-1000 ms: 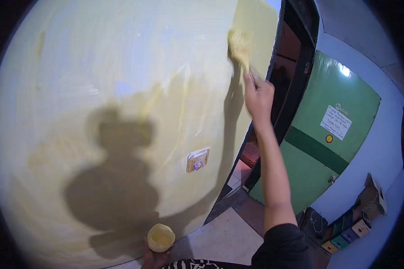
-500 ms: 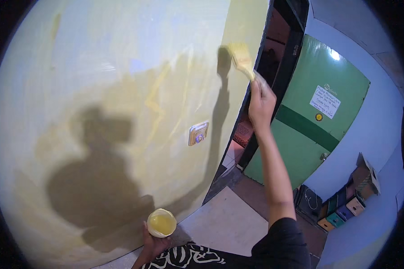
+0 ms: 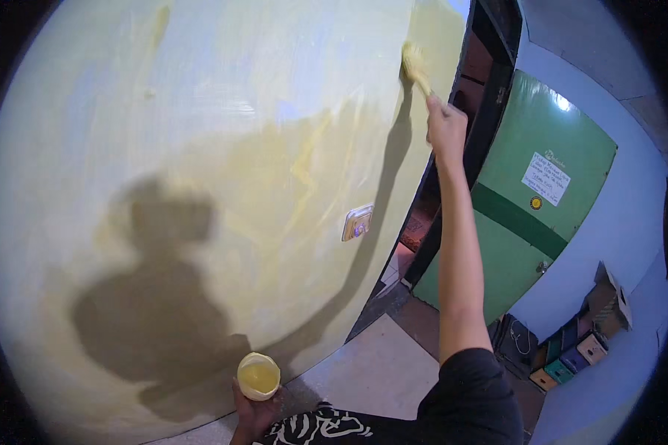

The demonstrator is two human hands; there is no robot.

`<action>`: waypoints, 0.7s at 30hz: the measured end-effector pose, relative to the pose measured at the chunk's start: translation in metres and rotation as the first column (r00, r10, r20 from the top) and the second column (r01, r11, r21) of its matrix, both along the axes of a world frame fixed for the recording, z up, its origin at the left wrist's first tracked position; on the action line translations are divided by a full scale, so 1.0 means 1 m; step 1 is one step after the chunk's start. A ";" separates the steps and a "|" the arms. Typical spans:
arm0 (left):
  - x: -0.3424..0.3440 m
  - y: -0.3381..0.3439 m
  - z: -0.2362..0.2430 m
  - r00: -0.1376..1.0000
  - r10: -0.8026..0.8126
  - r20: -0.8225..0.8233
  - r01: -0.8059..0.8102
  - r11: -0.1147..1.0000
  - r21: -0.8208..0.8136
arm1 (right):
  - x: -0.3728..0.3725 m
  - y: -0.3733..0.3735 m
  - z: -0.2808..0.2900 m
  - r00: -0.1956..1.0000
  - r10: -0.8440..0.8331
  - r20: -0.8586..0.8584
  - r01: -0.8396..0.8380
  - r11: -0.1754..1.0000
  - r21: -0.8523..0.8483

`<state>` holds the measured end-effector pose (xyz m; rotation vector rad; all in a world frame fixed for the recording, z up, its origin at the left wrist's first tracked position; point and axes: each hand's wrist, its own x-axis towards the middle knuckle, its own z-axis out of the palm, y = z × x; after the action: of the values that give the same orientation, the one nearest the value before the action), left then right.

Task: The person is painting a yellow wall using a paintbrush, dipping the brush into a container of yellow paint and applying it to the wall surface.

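Note:
My right hand (image 3: 447, 132) is raised at full reach and closed round the handle of a paintbrush (image 3: 416, 65). The brush's bristles press against the yellow-streaked wall (image 3: 274, 170), high up near its right edge by the doorway. Low down, my left hand (image 3: 256, 409) grips a pale cup (image 3: 260, 377) of yellow paint from below, close to the wall's foot. Bluish-white patches show through the yellow coat in the upper part of the wall. A socket plate (image 3: 358, 223) smeared with paint sits on the wall, below the brush.
Right of the wall's edge stands a dark door frame (image 3: 464, 148). A green door (image 3: 531, 178) with a paper notice hangs beyond it. Coloured storage boxes (image 3: 560, 367), an open carton (image 3: 608, 300) and a black bag (image 3: 516, 337) rest on the floor at the right.
My right hand has carried the brush higher, with its bristles now on the wall. The view has shifted a little left. My left hand still holds the cup, slightly lower in view.

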<state>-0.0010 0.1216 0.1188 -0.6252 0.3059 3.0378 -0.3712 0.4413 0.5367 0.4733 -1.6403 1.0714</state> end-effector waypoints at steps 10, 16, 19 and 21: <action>-0.012 0.003 0.003 0.958 -0.244 -0.152 0.239 0.970 -0.048 | 0.047 0.008 -0.133 0.988 0.018 0.151 -0.031 0.995 0.090; -0.007 0.001 0.004 0.931 -0.307 -0.198 0.289 0.950 -0.115 | 0.089 0.010 -0.082 0.982 -0.045 0.184 0.036 0.998 0.052; -0.001 0.003 0.005 0.929 -0.298 -0.221 0.279 0.954 -0.112 | 0.097 0.013 -0.028 0.998 -0.041 0.044 0.039 0.998 0.041; 0.005 0.001 0.011 0.940 -0.250 -0.233 0.231 0.967 -0.108 | 0.084 0.011 0.009 0.986 -0.150 -0.068 0.156 0.983 0.101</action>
<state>0.0037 0.1228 0.1295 -0.1936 0.4731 2.8733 -0.2871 0.4528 0.5455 0.4372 -1.6577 0.8516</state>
